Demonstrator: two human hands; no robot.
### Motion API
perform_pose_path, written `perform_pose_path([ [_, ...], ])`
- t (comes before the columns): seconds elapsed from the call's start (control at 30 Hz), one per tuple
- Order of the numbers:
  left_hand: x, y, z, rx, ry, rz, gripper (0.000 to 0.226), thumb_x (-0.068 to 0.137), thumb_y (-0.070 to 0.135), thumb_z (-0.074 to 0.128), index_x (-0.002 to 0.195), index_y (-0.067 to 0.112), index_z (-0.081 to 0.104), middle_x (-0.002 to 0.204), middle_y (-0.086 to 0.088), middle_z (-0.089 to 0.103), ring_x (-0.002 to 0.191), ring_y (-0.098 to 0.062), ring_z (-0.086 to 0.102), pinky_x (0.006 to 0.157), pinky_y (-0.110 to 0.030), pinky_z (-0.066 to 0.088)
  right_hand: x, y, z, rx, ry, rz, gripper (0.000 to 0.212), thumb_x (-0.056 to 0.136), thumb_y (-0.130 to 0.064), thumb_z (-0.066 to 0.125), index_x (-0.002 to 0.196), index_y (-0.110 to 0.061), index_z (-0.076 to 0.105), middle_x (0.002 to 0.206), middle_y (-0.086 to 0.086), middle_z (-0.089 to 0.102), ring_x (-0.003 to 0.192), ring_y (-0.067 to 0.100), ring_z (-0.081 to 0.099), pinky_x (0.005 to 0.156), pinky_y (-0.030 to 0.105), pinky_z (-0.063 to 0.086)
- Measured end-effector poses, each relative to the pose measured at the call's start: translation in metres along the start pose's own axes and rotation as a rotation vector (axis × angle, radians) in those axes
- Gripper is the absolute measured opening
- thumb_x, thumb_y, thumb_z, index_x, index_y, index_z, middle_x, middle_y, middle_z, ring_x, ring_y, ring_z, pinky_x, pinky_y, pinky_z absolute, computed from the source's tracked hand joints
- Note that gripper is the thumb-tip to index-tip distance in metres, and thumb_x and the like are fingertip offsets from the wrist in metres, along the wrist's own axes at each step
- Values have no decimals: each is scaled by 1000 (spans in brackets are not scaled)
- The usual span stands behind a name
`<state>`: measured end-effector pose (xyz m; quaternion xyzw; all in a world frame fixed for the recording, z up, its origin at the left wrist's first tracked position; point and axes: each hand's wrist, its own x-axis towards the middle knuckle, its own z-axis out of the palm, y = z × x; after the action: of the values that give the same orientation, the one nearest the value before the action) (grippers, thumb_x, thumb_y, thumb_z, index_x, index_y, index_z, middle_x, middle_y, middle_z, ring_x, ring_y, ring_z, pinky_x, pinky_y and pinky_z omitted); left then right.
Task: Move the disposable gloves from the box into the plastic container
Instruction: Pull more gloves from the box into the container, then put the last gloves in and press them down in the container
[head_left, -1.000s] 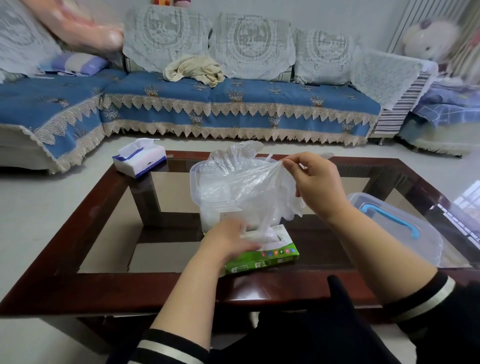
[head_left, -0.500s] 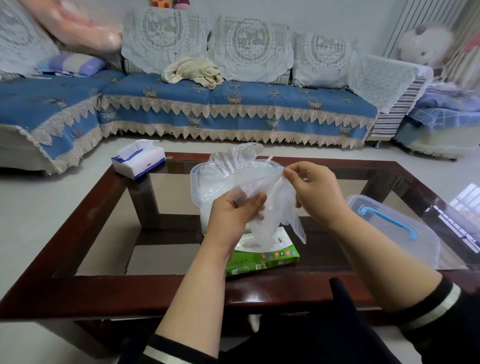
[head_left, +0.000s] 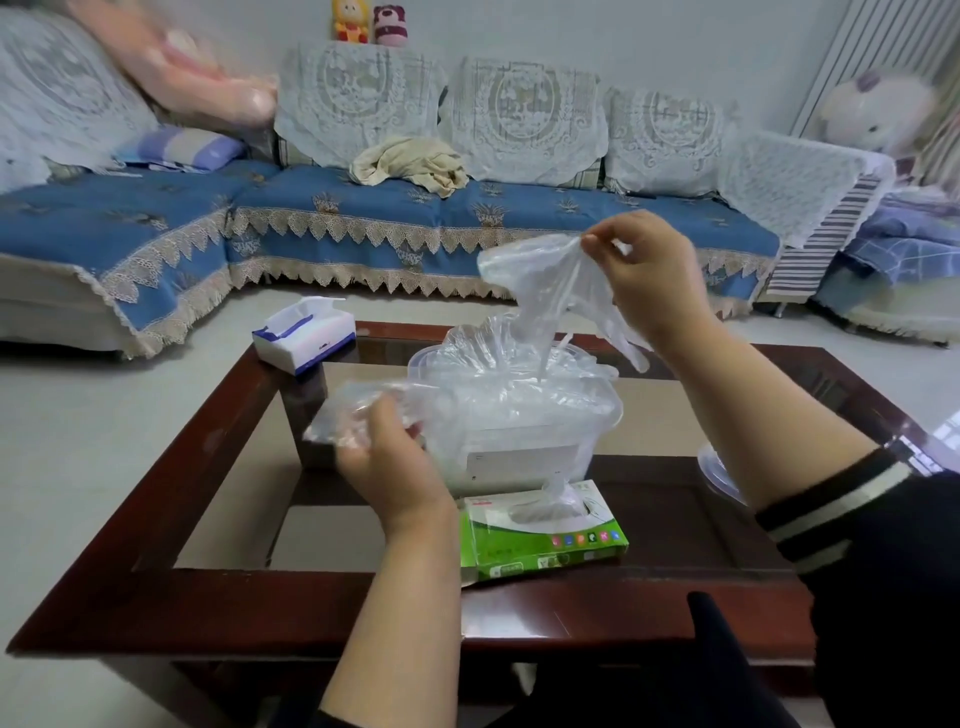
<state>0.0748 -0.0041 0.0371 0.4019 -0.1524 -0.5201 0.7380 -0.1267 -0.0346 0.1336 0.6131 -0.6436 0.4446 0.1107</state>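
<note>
The plastic container (head_left: 514, 415) stands mid coffee table (head_left: 171, 525). Just before it lies the glove box (head_left: 540, 535); behind it to the left, the tissue box (head_left: 304, 335); to its right, the lid (head_left: 719, 473); far behind, the sofa (head_left: 363, 218).

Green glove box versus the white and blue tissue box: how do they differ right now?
The green glove box lies at the table's near edge, by the left hand; the tissue box sits at the far left corner. A clear glove pokes from the glove box; white tissue stands from the tissue box. Both have open tops.
</note>
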Motion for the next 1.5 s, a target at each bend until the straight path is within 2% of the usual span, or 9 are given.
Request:
perform_pose_path([
  [0.2,12,10,-5,-1,255,-1,46,94,30,48,138,21,37,118,1,52,99,-9,57,83,-23,50,-14,7,65,-266,-346,-218,24,91,-30,59,103,-13,71,118,10,55,91,20,58,85,29,53],
  [0.33,17,9,-2,-11,254,-28,28,95,33,46,123,26,41,108,3,57,93,-9,59,79,-23,48,-30,27,102,-338,-542,-233,25,93,-31,59,107,-15,71,107,6,56,83,21,60,75,33,53],
  [0.53,16,9,5,1,121,-46,10,98,30,48,106,28,44,95,8,63,86,-4,63,76,-22,52,-34,44,129,-423,-991,78,41,94,-29,58,132,-17,54,129,4,60,115,24,56,101,35,42],
  [0.63,11,6,11,10,-12,24,14,99,15,45,101,29,48,60,18,67,55,4,62,55,-14,47,-33,44,119,-258,-854,147,40,94,-26,58,132,-14,51,120,6,64,103,19,58,98,32,42],
  [0.93,6,-5,20,12,-292,-115,14,98,12,51,89,19,60,80,2,69,64,-19,69,62,-28,54,-12,26,65,524,20,315,19,100,-25,48,100,-8,57,80,5,66,70,17,64,74,41,58],
  [1.07,5,-9,23,28,-401,-121,12,97,12,54,101,15,64,90,-3,70,69,-22,71,63,-28,55,-16,-10,42,600,-555,376,78,83,-69,28,117,-7,61,104,4,70,96,16,68,92,33,53],
  [1.17,1,-9,26,58,-470,-27,27,99,15,51,120,32,55,94,8,73,74,-25,71,65,-30,56,-27,-18,40,604,-980,371,67,81,-66,49,108,-7,64,104,6,68,98,19,64,95,30,48],
  [1.37,3,-17,24,305,-433,222,21,102,39,39,103,53,55,136,12,43,118,-4,54,97,-26,47,-19,-16,31,993,-734,549,10,87,-16,60,86,-6,60,73,2,67,70,14,64,75,28,57],
  [1.5,13,-17,21,266,-332,197,25,100,32,47,88,32,69,114,13,63,100,5,57,88,-16,46,-3,-14,27,832,-666,531,10,93,-20,57,89,-12,60,61,-3,56,47,7,47,53,22,47],
])
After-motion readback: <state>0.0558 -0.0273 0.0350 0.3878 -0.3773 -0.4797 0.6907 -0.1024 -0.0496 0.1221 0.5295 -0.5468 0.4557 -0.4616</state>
